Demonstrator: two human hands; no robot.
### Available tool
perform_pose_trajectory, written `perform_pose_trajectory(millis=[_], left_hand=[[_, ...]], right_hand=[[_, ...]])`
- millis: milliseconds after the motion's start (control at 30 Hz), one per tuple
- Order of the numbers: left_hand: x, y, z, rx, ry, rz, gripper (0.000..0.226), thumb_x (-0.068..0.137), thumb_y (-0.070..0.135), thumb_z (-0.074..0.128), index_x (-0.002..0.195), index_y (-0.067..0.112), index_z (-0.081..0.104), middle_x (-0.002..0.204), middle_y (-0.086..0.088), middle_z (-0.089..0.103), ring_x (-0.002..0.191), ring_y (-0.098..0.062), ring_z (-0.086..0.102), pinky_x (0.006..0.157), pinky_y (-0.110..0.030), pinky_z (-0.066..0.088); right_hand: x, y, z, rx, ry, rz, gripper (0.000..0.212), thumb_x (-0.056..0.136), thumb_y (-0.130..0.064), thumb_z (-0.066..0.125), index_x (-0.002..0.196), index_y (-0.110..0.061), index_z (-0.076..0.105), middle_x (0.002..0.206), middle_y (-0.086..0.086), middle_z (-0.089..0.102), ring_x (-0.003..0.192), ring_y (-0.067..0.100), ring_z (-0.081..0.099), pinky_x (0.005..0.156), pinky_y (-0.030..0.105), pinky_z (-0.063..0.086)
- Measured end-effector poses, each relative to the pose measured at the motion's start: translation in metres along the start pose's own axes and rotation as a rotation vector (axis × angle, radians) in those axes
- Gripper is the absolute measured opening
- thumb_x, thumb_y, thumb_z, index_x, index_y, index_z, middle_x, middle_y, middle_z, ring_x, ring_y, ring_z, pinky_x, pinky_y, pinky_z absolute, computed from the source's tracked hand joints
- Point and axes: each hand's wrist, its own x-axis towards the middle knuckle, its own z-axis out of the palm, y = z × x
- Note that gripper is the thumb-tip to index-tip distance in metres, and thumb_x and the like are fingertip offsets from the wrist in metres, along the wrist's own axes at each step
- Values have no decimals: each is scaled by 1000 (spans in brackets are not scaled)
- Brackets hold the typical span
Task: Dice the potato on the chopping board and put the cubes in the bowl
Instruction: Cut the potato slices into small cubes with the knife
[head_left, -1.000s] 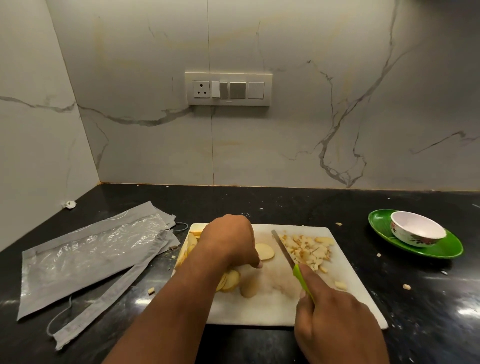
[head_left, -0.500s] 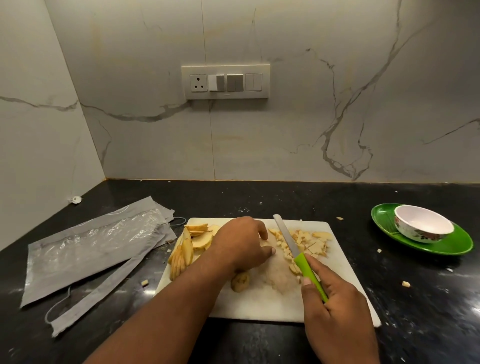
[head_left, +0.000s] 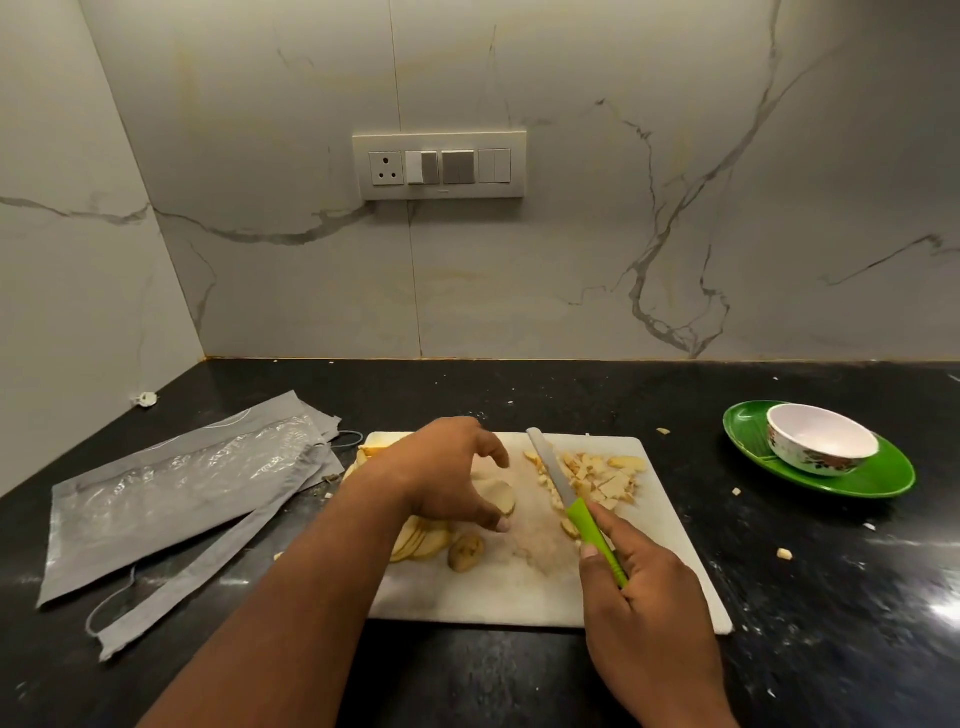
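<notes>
In the head view, a white board (head_left: 519, 597) lies in the lower middle of the frame on a black counter (head_left: 831, 597), and the left hand (head_left: 447, 473) arches over it with its fingers curved around a potato slice (head_left: 500, 496) near the board's middle. The right hand (head_left: 644, 587), at the lower right, is wrapped around the green handle of a knife (head_left: 571, 499), whose blade points up and left beside a pile of cubes (head_left: 597, 478). More slices (head_left: 418, 540) lie under the left wrist, and the white bowl (head_left: 821, 439) sits on a green plate (head_left: 852, 483) at the right, well apart from the board.
</notes>
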Motion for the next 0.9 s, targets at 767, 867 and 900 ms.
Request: perform_pose_trajectory(millis=[767, 867, 900], left_hand=[[2, -12, -1, -156, -46, -11, 69, 77, 34, 91, 139, 24, 63, 129, 3, 68, 108, -13, 64, 97, -27, 56], [3, -13, -1, -170, -52, -3, 68, 77, 33, 91, 139, 25, 64, 130, 4, 68, 111, -12, 64, 99, -29, 55], [3, -13, 0, -179, -59, 3, 67, 77, 31, 91, 139, 26, 64, 131, 5, 68, 112, -12, 64, 101, -30, 55]], right_hand=[[-1, -28, 11, -529, -199, 15, 53, 100, -40, 30, 153, -46, 26, 122, -7, 65, 108, 19, 60, 90, 35, 45], [0, -28, 15, -570, -238, 6, 55, 100, -40, 28, 155, -45, 22, 120, -4, 64, 104, 20, 60, 85, 35, 44], [0, -28, 15, -578, -249, 1, 56, 100, -39, 28, 155, -45, 21, 120, -4, 64, 103, 20, 60, 85, 35, 44]])
